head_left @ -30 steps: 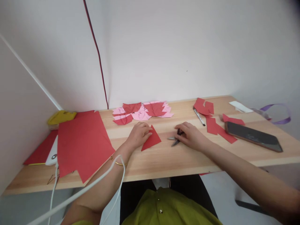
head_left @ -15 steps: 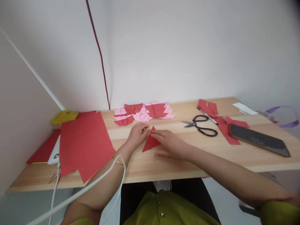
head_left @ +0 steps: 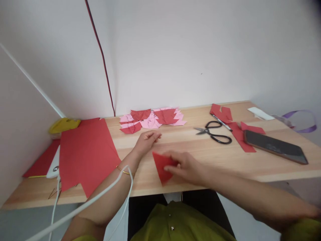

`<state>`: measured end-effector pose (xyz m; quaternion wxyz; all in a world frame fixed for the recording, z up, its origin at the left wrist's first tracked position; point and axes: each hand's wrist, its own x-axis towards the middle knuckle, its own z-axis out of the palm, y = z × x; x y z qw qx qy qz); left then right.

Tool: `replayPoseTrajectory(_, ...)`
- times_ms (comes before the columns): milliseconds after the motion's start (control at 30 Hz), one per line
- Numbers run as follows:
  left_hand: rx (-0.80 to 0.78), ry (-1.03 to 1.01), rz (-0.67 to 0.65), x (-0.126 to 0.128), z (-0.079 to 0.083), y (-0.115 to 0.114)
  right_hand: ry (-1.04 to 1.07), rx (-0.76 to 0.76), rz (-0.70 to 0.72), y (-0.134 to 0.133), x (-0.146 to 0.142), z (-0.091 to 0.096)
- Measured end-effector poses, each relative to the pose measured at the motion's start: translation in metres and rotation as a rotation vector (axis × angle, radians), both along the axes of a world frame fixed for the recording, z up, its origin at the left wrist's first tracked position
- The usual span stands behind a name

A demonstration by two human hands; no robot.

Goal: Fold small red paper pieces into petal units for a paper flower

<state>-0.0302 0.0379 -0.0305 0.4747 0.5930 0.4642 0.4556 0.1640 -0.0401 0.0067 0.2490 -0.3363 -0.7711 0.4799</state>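
A small folded red paper (head_left: 160,164) with a pointed corner is pinched between the thumb and fingers of my right hand (head_left: 184,165), near the table's front edge. Part of the paper is covered by my fingers, and the hand is slightly blurred. My left hand (head_left: 147,141) rests on the table just up and left of the paper, apart from it, with its fingers curled together; whether anything is inside them is hidden. Beyond my hands, against the wall, lie red folded pieces (head_left: 165,116) and pink folded pieces (head_left: 151,123) with jagged edges.
Black-handled scissors (head_left: 213,132) lie open to the right. Past them are a pen (head_left: 220,122), red paper scraps (head_left: 242,139) and a phone (head_left: 276,146). Large red sheets (head_left: 86,154) cover the left side, beside a yellow item (head_left: 64,125). A white cable (head_left: 82,211) crosses my left forearm.
My right hand has lifted the folded red paper and drawn it toward me, turning it. My left hand has come away from the paper and its fingers have curled in.
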Motion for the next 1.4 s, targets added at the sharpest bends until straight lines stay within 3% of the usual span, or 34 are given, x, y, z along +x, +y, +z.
replayPoseTrajectory(67,-0.155,-0.267,-0.06,0.001,0.0,-0.001,0.141,-0.124,-0.148,0.028,-0.005,0.001)
replayPoseTrajectory(133,-0.215,-0.433,-0.107,0.002,-0.001,-0.002,0.207,-0.143,-0.214,0.052,-0.011,-0.005)
replayPoseTrajectory(300,-0.099,-0.335,0.0,0.001,-0.005,-0.001,0.226,-0.063,-0.236,0.081,-0.017,-0.028)
replayPoseTrajectory(467,-0.106,-0.369,0.108,0.003,-0.008,0.003,0.2,-0.167,-0.257,0.085,-0.006,-0.041)
replayPoseTrajectory(733,-0.13,-0.39,0.155,0.001,-0.007,0.004,0.26,-0.283,-0.231,0.091,-0.001,-0.034)
replayPoseTrajectory(1167,-0.063,-0.509,0.276,0.004,0.004,0.001,0.178,-0.238,-0.08,0.093,0.003,-0.034)
replayPoseTrajectory(1400,-0.215,-0.466,0.068,0.011,-0.001,-0.005,0.194,-0.254,-0.107,0.093,0.002,-0.035)
